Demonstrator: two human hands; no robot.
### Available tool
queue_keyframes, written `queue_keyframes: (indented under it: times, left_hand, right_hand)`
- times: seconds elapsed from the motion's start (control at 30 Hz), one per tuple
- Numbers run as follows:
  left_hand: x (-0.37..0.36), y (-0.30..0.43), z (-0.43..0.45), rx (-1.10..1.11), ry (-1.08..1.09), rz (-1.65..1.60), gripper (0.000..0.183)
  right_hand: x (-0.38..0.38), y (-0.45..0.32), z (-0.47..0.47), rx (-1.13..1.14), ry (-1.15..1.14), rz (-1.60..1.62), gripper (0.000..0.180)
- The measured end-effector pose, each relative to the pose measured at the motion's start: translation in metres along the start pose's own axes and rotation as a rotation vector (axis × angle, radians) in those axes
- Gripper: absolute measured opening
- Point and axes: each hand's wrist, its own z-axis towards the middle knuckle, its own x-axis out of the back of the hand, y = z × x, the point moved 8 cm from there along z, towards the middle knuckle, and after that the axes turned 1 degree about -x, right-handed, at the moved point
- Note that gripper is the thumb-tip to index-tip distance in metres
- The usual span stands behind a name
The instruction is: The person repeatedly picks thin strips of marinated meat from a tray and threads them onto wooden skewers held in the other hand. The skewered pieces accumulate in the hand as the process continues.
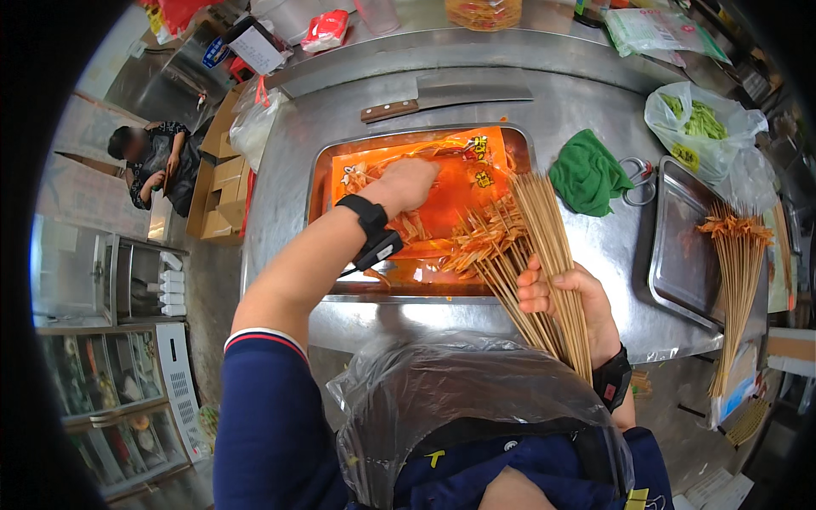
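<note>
My left hand [411, 182] is over an orange printed plastic bag [452, 191] lying in a metal tray [528, 143]. Reddish, oily food pieces lie on and beside the bag under that hand; its fingertips are hidden, so a grip cannot be made out. My right hand [567, 293] is closed around a thick bundle of thin bamboo skewers [551, 236] at the tray's right front corner. Some skewers in this bundle have bare upper ends, while others carry orange-red food pieces [488, 236] at their tips, over the tray.
A cleaver [472, 95] lies behind the tray. To the right are a green cloth [590, 172], scissors [639, 182], a bag of green vegetables [701, 121] and a second tray [685, 255] with loaded skewers [736, 274]. Cardboard boxes [223, 191] and another person [159, 159] are at left.
</note>
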Motion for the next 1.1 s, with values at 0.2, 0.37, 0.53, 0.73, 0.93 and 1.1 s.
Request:
queue_keyframes:
  times: [0.2, 0.37, 0.53, 0.73, 0.93, 1.1]
  left_hand:
    - [-0.002, -0.016, -0.052, 0.041, -0.02, -0.044, 0.029]
    - [0.008, -0.003, -0.061, -0.075, 0.132, -0.069, 0.032]
    - [0.012, -0.021, -0.049, -0.029, 0.18, -0.153, 0.029]
    - [0.011, -0.028, -0.039, -0.014, 0.23, -0.174, 0.02]
    - [0.005, -0.012, -0.033, -0.01, 0.181, -0.09, 0.016]
    - [0.027, -0.034, -0.062, 0.079, 0.369, -0.537, 0.011]
  right_hand:
    - [0.001, 0.0, -0.004, 0.029, 0.054, -0.018, 0.037]
    - [0.002, 0.001, -0.006, 0.06, 0.085, 0.013, 0.037]
    - [-0.008, 0.003, -0.006, 0.041, 0.091, -0.032, 0.036]
    - [-0.021, 0.005, -0.003, -0.031, 0.147, -0.156, 0.035]
    - [-0.033, 0.005, -0.001, -0.051, 0.148, -0.215, 0.032]
    - [-0.04, 0.006, 0.006, -0.077, 0.122, -0.313, 0.029]
